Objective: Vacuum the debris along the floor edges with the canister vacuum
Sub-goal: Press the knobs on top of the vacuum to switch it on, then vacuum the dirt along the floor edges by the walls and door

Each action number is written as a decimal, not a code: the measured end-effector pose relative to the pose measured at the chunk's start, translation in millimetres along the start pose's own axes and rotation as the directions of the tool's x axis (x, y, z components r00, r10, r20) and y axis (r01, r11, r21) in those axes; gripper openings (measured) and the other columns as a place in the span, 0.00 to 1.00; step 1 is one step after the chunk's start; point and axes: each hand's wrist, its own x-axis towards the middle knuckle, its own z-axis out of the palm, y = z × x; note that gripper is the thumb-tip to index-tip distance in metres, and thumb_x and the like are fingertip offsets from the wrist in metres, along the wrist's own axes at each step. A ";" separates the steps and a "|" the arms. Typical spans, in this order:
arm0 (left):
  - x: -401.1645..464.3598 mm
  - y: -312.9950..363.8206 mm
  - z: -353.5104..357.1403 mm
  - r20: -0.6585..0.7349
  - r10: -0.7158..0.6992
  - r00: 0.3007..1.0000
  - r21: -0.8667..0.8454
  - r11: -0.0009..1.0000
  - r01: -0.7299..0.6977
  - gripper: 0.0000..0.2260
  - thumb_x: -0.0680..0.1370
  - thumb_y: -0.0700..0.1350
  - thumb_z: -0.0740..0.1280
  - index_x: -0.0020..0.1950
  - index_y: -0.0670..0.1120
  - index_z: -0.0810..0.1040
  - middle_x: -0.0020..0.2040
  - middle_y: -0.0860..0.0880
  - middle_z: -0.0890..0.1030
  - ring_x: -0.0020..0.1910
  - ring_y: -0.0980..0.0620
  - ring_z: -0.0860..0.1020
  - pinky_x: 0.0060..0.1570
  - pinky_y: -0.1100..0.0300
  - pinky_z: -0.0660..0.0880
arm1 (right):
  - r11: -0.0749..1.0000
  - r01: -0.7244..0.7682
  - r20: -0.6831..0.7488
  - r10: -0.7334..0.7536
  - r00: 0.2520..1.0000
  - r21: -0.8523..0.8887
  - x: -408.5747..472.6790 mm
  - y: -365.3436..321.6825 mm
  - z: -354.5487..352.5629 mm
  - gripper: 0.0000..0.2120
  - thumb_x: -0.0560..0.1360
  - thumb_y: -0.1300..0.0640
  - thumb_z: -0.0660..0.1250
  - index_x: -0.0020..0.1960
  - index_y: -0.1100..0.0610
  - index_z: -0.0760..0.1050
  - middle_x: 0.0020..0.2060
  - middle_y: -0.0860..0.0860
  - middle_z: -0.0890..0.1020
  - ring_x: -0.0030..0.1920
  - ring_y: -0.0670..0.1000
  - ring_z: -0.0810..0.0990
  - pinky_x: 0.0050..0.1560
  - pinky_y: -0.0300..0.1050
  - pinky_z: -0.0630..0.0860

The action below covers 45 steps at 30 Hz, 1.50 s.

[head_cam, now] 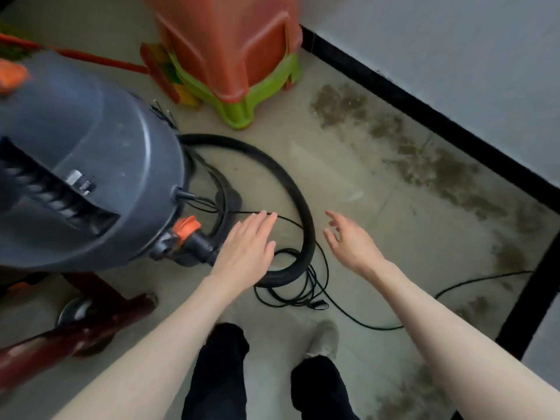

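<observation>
At far left, the canister vacuum (78,165) is standing idle, its black hose (298,204) looping loose on the floor so I can reach it. I'm lowering my left hand (247,247), fingers (260,221) flat and empty, toward it. My right hand (351,244) is hovering spread, holding nothing. Debris (430,165) is lying along the black skirting (424,116), untouched.

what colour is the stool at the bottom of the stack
Lime green stool, under the orange stool; seen in the head view.
</observation>
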 end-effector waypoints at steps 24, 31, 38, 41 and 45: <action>301.5 -96.0 322.0 0.055 -0.444 0.894 -0.430 0.798 0.423 0.27 0.82 0.48 0.58 0.75 0.37 0.54 0.73 0.37 0.63 0.71 0.41 0.64 0.67 0.56 0.62 | 0.664 -0.245 0.306 0.025 0.952 0.707 296.7 189.0 213.3 0.15 0.80 0.57 0.64 0.61 0.66 0.75 0.47 0.57 0.81 0.46 0.53 0.79 0.48 0.45 0.78; 330.8 -67.3 321.4 0.162 -0.552 0.818 -0.978 0.024 0.209 0.18 0.79 0.40 0.64 0.67 0.34 0.67 0.57 0.39 0.76 0.47 0.46 0.77 0.50 0.52 0.75 | 0.652 -0.193 0.336 -0.100 0.937 0.733 254.1 227.0 191.3 0.13 0.79 0.60 0.65 0.63 0.60 0.73 0.48 0.52 0.81 0.47 0.49 0.80 0.45 0.40 0.79; 297.1 -35.8 335.7 0.461 -0.288 0.840 -0.819 0.227 0.527 0.22 0.76 0.41 0.69 0.68 0.39 0.67 0.61 0.39 0.77 0.52 0.45 0.78 0.40 0.54 0.77 | 0.611 -0.142 0.066 0.145 0.987 0.779 263.1 255.9 145.8 0.19 0.83 0.52 0.58 0.70 0.60 0.69 0.60 0.54 0.78 0.55 0.53 0.77 0.54 0.46 0.76; 272.1 -7.8 341.8 0.504 -0.102 0.858 -0.746 0.448 0.492 0.22 0.74 0.40 0.71 0.66 0.42 0.69 0.58 0.41 0.80 0.48 0.47 0.80 0.47 0.55 0.77 | 0.727 -0.097 0.032 0.103 0.994 0.679 277.8 241.6 141.5 0.22 0.83 0.47 0.57 0.70 0.61 0.69 0.62 0.53 0.76 0.57 0.52 0.76 0.58 0.46 0.73; 249.5 22.2 347.9 0.593 0.070 0.802 -0.656 0.620 0.430 0.12 0.76 0.41 0.70 0.56 0.46 0.71 0.52 0.45 0.80 0.47 0.48 0.79 0.53 0.54 0.75 | 0.804 -0.084 0.069 0.053 0.996 0.588 287.7 225.2 155.6 0.22 0.80 0.45 0.62 0.58 0.64 0.76 0.51 0.58 0.80 0.48 0.55 0.79 0.53 0.49 0.76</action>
